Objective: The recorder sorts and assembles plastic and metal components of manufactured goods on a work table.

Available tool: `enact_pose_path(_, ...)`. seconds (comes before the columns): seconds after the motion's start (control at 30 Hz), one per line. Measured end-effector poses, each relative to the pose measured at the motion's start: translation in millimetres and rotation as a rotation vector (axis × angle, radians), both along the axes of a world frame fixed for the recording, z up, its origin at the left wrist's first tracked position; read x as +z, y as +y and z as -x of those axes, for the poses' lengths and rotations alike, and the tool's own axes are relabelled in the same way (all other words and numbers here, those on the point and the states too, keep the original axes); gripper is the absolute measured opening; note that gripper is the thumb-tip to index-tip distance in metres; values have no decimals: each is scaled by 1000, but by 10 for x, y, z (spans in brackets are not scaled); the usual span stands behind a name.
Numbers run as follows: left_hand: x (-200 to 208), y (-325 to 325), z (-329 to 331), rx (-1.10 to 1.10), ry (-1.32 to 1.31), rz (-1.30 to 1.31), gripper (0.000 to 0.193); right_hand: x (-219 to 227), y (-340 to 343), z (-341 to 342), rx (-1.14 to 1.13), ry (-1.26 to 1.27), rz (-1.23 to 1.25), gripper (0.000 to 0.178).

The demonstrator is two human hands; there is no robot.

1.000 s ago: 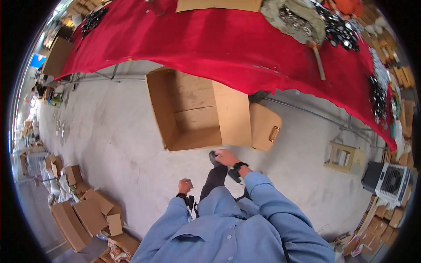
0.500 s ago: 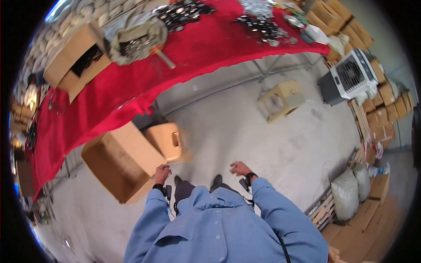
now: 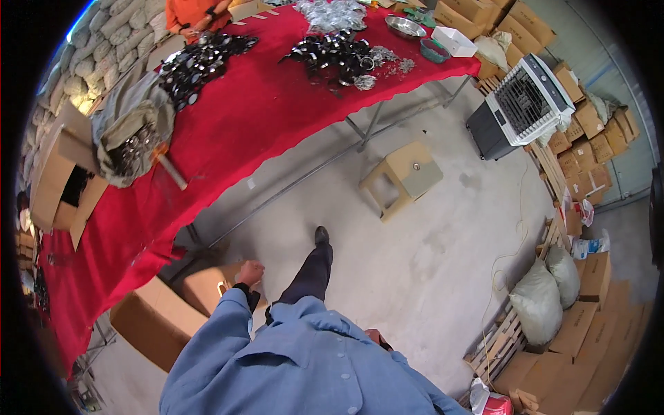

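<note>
My left hand [image 3: 250,272] hangs at my side with its fingers curled in, and nothing shows in it. It is nearest to a tan plastic stool [image 3: 207,287] that stands beside an open cardboard box [image 3: 152,321] on the floor. Of my right hand [image 3: 374,336] only a small part shows past my blue shirt; its fingers are hidden. A second tan stool [image 3: 404,176] stands on the floor ahead, apart from both hands. One of my legs [image 3: 308,273] is stretched forward.
A long table with a red cloth [image 3: 242,131] bears piles of shiny black pieces [image 3: 200,69], a sack [image 3: 135,142] and a metal bowl [image 3: 405,27]. A person in orange [image 3: 197,14] is behind it. An air cooler [image 3: 522,104], white sacks [image 3: 536,304] and cartons line the right.
I have stepped forward, and the view has turned right. The second stool and the table have come nearer. My right hand has dropped back, mostly behind my shirt.
</note>
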State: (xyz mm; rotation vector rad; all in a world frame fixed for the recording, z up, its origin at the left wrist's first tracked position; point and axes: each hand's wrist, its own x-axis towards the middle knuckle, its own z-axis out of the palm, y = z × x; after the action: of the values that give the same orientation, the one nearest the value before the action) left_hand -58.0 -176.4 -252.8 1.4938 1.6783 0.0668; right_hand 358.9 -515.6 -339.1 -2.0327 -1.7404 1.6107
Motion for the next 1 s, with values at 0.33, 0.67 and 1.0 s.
enact_pose_path(0.33,409,3054,-1643,-91,-105,-317,65,439,3442,-1101,-730,-41,-129,49)
enact_pose_path(0.67,1317,4507,-3109,38,-69,-498,113,1467,6705,-2214,-477,-60,-451,101)
enact_pose_path(1.0,1110,5771,-3874,212,201,-583,121,2305,10202,-2464,-78,46,-863,122)
